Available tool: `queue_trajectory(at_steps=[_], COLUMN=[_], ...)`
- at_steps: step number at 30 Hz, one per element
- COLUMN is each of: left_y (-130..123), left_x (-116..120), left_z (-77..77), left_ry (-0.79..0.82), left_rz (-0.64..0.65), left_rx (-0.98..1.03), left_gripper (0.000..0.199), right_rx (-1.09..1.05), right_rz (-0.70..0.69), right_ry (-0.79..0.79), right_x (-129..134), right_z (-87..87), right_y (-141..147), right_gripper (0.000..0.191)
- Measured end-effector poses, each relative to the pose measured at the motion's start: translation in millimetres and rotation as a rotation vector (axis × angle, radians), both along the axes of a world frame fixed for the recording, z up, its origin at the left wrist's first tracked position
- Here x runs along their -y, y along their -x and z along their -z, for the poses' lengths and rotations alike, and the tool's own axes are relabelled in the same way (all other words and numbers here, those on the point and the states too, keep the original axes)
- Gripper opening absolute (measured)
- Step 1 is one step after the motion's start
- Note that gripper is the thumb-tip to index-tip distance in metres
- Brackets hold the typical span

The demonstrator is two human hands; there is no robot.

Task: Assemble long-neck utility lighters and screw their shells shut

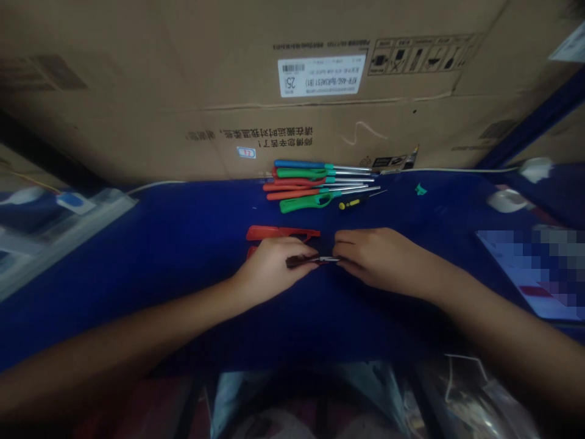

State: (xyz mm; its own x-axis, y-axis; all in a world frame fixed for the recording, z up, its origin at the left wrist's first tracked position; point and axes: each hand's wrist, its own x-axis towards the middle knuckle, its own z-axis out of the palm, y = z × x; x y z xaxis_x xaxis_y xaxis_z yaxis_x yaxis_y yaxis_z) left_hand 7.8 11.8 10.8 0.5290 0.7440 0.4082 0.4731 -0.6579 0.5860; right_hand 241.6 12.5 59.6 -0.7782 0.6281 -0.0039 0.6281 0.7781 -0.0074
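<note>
Over the blue table my left hand pinches a small dark piece with a thin metal part pointing right. My right hand has its fingers pressed together at the tip of that metal part; what they grip is too small to make out. A red handle shell lies just beyond my left hand, and a second red piece is mostly hidden behind it. Farther back, several lighters with green, red and blue handles lie in a row, a green one nearest. A yellow-and-black screwdriver rests beside their metal tubes.
A large cardboard box stands upright along the back edge of the blue table. A green scrap and a white roll lie to the right. A clear plastic tray is at the left.
</note>
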Motion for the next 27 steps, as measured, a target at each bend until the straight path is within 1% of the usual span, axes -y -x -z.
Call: queue_trajectory(at_steps=[3, 7, 11, 16, 22, 27], left_y=[-0.3, -0.7, -0.9, -1.7, -2.2, -3.5], left_x=[1.1, 0.8, 0.1, 1.4, 3.7, 4.7], left_z=[-1.7, -3.9, -3.7, -4.4, -9.1, -12.1], left_ry=[0.024, 0.021, 0.017, -0.014, -0.062, -0.052], left_rz=[-0.014, -0.025, -0.063, -0.065, -0.071, -0.083], left_rx=[0.004, 0.03, 0.11, 0.159, 0.218, 0.251], left_gripper=[0.013, 0.008, 0.007, 0.007, 0.009, 0.01], right_rx=[-0.037, -0.053, -0.082, -0.125, -0.178, -0.191], right_rz=[-0.011, -0.015, -0.01, -0.07, -0.095, -0.119], right_ry=[-0.038, -0.047, -0.042, -0.03, -0.152, -0.269], right_x=[-2.1, -2.6, -3.6, -4.9, -3.4, -3.9], right_z=[3.0, 3.1, 2.6, 3.9, 2.1, 2.5], right_y=[-1.7, -1.5, -1.2, -2.5, -3.8, -4.7], right_gripper=[0.007, 0.006, 0.009, 0.013, 0.012, 0.011])
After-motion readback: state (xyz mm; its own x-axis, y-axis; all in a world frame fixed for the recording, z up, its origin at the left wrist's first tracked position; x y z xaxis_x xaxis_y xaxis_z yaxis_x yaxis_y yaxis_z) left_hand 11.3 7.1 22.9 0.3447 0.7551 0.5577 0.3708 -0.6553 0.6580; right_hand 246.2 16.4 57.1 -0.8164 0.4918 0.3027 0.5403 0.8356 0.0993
